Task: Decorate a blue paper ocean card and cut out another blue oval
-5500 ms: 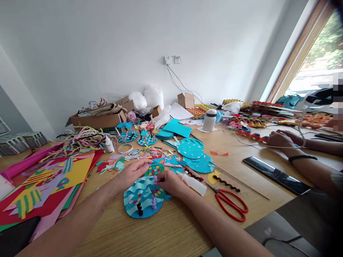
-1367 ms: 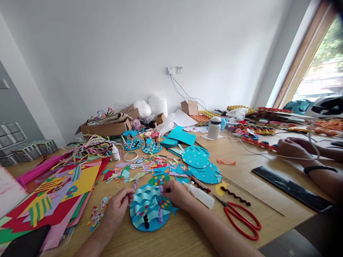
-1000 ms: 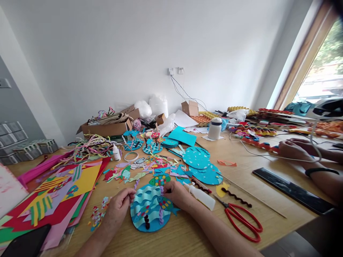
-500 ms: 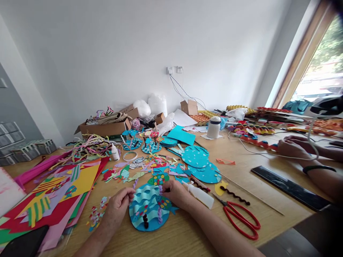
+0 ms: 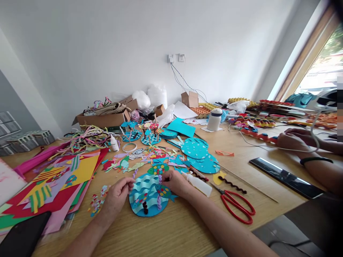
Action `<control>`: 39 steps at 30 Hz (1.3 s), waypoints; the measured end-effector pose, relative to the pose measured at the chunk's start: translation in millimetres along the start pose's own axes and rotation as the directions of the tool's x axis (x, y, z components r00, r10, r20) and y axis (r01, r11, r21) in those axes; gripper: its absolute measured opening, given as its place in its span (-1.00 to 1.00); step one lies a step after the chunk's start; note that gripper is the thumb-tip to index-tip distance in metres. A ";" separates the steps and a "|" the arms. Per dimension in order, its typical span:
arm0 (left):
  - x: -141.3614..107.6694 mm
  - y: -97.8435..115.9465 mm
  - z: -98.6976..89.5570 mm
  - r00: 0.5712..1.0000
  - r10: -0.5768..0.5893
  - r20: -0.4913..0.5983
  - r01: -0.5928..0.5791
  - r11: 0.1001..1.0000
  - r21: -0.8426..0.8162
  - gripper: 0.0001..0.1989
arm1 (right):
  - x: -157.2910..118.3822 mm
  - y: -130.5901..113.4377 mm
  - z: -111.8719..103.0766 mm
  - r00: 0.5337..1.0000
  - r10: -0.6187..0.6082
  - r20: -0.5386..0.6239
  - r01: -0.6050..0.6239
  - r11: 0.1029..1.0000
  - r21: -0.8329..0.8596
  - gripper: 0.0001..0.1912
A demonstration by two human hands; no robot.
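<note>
A round blue disc with pale wavy strips, paper fish and twisted purple and dark brown pieces lies on the wooden table. At its upper right edge my right hand has its fingers closed on a purple twisted piece. My left hand is by the disc's left edge, its thumb and forefinger pressed together near another purple twisted piece; what lies between them is too small to tell. A spotted green fish sits at the disc's top edge.
Right of the disc are a glue bottle, red-handled scissors, a thin stick and a black phone. Another person's hands rest beyond. Coloured paper covers the left side; paper scraps lie behind the disc.
The camera view has tilted slightly down, so the wall and table items sit higher in the picture. Both hands keep nearly the same places around the disc.
</note>
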State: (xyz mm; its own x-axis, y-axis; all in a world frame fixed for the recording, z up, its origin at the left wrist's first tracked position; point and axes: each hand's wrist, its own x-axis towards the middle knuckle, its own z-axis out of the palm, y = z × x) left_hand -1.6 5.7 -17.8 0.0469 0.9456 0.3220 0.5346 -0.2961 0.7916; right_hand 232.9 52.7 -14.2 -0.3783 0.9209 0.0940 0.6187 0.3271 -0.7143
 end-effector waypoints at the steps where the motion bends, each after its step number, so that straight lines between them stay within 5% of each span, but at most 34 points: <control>1: 0.2 -0.4 -0.1 1.000 0.005 -0.001 -0.005 1.000 0.005 -0.76 | -0.1 -0.1 -0.1 1.000 0.002 0.000 -0.002 1.000 0.000 -0.94; 15: 1.6 11.1 -8.9 0.971 0.240 0.007 -0.238 0.959 0.154 -0.75 | -3.5 -3.0 -2.4 1.000 -0.011 -0.008 0.011 1.000 0.000 -0.94; 20: 11.3 24.0 -13.3 0.842 0.484 0.240 -0.540 0.772 0.335 -0.69 | -3.0 -1.0 -1.6 1.000 -0.024 -0.005 0.024 1.000 -0.010 -0.95; 23: 21.0 32.0 -11.9 0.757 0.495 0.427 -0.645 0.673 0.361 -0.66 | -0.9 1.2 -0.1 1.000 -0.024 -0.002 0.024 1.000 -0.012 -0.94; 27: 34.5 37.5 -3.5 0.722 0.458 0.518 -0.651 0.703 0.287 -0.66 | 0.8 3.7 1.1 0.999 -0.039 0.012 0.039 0.999 -0.004 -0.94; 39: 51.5 28.1 25.1 0.683 0.512 0.521 -0.610 0.792 0.021 -0.64 | -1.4 0.3 -2.3 0.999 -0.028 0.022 0.029 0.999 -0.021 -0.96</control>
State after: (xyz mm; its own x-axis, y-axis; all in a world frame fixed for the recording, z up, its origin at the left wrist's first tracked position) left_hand 37.1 49.5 8.0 0.7451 0.5648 0.3547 0.4129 -0.8083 0.4196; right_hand 235.3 52.0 -13.0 -0.4106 0.9064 0.0991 0.6219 0.3578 -0.6966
